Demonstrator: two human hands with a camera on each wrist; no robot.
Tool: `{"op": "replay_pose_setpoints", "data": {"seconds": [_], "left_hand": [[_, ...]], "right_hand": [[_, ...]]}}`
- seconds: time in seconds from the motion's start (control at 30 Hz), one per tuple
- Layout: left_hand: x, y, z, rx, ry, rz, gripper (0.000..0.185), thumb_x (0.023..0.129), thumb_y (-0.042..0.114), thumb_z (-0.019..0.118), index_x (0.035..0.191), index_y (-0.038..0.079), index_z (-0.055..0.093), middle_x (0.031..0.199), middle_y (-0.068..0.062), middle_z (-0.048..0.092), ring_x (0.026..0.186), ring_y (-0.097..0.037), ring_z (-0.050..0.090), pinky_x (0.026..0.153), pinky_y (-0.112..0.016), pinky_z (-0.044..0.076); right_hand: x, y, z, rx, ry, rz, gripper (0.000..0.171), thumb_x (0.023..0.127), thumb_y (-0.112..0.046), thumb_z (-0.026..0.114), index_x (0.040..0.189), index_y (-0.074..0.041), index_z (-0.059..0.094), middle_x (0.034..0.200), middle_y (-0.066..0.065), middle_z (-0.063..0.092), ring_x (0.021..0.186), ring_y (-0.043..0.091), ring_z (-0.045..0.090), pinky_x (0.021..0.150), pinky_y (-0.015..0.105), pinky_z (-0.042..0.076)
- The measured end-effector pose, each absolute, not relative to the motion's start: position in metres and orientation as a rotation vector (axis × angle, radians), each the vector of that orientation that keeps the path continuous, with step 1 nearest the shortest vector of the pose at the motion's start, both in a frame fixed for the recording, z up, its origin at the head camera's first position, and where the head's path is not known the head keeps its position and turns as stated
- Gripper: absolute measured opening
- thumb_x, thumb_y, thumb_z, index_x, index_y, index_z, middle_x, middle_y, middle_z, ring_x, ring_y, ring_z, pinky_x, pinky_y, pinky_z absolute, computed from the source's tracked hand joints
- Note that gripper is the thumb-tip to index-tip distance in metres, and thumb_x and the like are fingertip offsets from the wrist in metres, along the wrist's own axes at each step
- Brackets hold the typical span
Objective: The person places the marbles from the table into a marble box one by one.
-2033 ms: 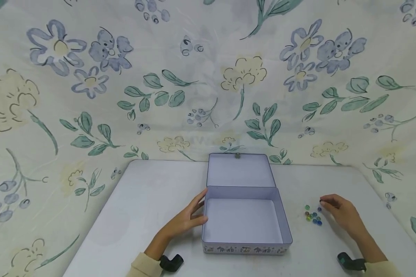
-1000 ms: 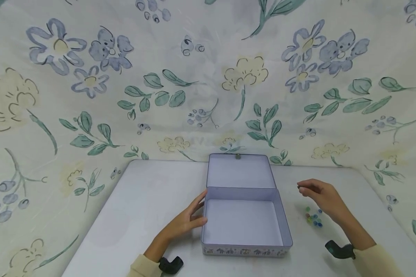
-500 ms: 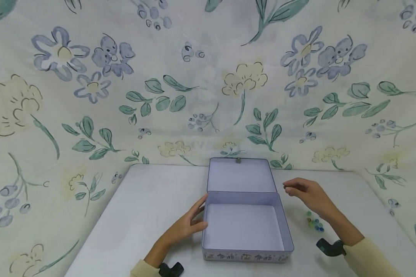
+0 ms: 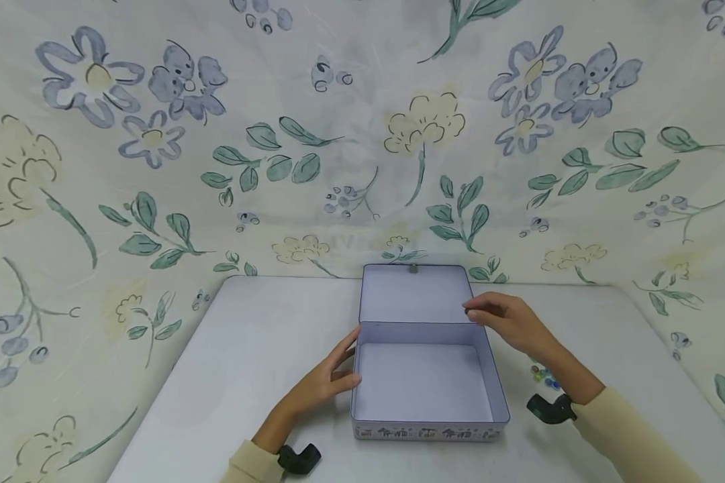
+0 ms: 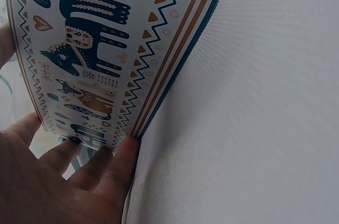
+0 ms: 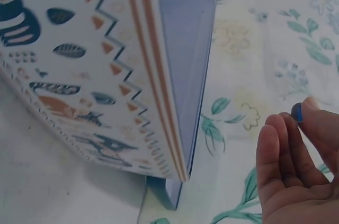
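Note:
A lidded tin box (image 4: 431, 431) stands with its lid (image 4: 415, 295) raised at the back; its inside is plain lilac and bare. My left hand (image 4: 320, 386) rests against the box's left side, thumb at the rim, fingers extended along the printed wall (image 5: 90, 49). Between thumb and fingertips, my right hand (image 4: 513, 325) pinches a dark blue marble (image 6: 296, 112). That hand is raised over the box's back right corner, overlapping the lid's edge in the head view. Several coloured marbles (image 4: 546, 377) lie on the table right of the box, partly hidden behind the right forearm.
The white table (image 4: 266, 315) reaches back to a hanging floral cloth (image 4: 362, 168). Black wrist-worn cameras sit on the left wrist (image 4: 300, 459) and the right wrist (image 4: 550, 408), the right one held near the loose marbles.
My right hand has lifted from beside the loose marbles and travelled left with the pinched marble to the box's back right corner. My left hand has stayed against the box.

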State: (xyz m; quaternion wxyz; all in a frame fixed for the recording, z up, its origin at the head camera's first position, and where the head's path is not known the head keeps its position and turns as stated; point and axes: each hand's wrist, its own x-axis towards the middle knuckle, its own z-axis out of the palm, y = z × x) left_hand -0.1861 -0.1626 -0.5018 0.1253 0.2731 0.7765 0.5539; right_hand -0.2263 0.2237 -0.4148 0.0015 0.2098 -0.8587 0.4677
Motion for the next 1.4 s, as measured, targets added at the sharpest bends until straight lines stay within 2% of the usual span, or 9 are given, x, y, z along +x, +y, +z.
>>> {"op": "replay_pose_setpoints", "data": {"seconds": [0.23,0.37,0.57,0.8,1.03,1.4], "left_hand": [[-0.185,-0.163,-0.503,0.8,2.244,1.622,0.081,0.1,0.019,0.058,0.163,0.023,0.006,0.17,-0.011,0.003,0.15,-0.049,0.018,0.113,-0.064,0.036],[-0.186,-0.164,-0.505,0.803,2.248,1.625,0.081,0.1,0.019,0.058,0.163,0.024,0.007,0.17,-0.009,0.003,0.15,-0.049,0.019,0.113,-0.064,0.036],[-0.185,-0.164,-0.504,0.786,2.222,1.642,0.083,0.099,0.023,0.06,0.163,0.021,0.007,0.17,-0.009,0.002,0.151,-0.049,0.017,0.114,-0.065,0.034],[-0.184,-0.163,-0.503,0.788,2.235,1.635,0.083,0.099,0.017,0.059,0.163,0.021,0.007,0.17,-0.01,0.002,0.15,-0.05,0.018,0.114,-0.065,0.034],[-0.187,-0.166,-0.499,0.79,2.23,1.635,0.084,0.099,0.024,0.061,0.163,0.02,0.007,0.17,-0.01,0.002,0.151,-0.049,0.017,0.114,-0.065,0.034],[-0.184,-0.163,-0.498,0.734,2.21,1.648,0.083,0.098,0.019,0.06,0.163,0.021,0.008,0.17,-0.01,0.001,0.15,-0.051,0.017,0.114,-0.062,0.036]], "right_hand": [[-0.229,0.208,-0.41,0.728,-2.693,1.495,0.025,0.097,-0.021,0.067,0.116,-0.005,0.07,0.114,0.01,0.071,0.098,0.006,0.068,0.084,0.018,0.057],[-0.231,0.196,-0.407,0.779,-2.692,1.515,0.023,0.097,-0.019,0.067,0.116,-0.007,0.071,0.113,0.009,0.072,0.098,0.007,0.069,0.083,0.022,0.059],[-0.232,0.179,-0.405,0.87,-2.702,1.558,0.022,0.096,-0.021,0.068,0.114,-0.008,0.071,0.111,0.008,0.072,0.097,0.008,0.068,0.083,0.024,0.059],[-0.233,0.158,-0.41,0.994,-2.712,1.543,0.021,0.095,-0.019,0.068,0.111,-0.006,0.072,0.107,0.008,0.073,0.094,0.01,0.068,0.081,0.024,0.059],[-0.24,0.142,-0.412,1.062,-2.728,1.485,0.019,0.095,-0.017,0.068,0.11,-0.005,0.073,0.104,0.008,0.074,0.092,0.009,0.068,0.079,0.023,0.058],[-0.243,0.123,-0.421,1.086,-2.801,1.479,0.022,0.095,-0.019,0.068,0.111,-0.003,0.073,0.104,0.004,0.074,0.091,0.009,0.066,0.079,0.022,0.057]]}}
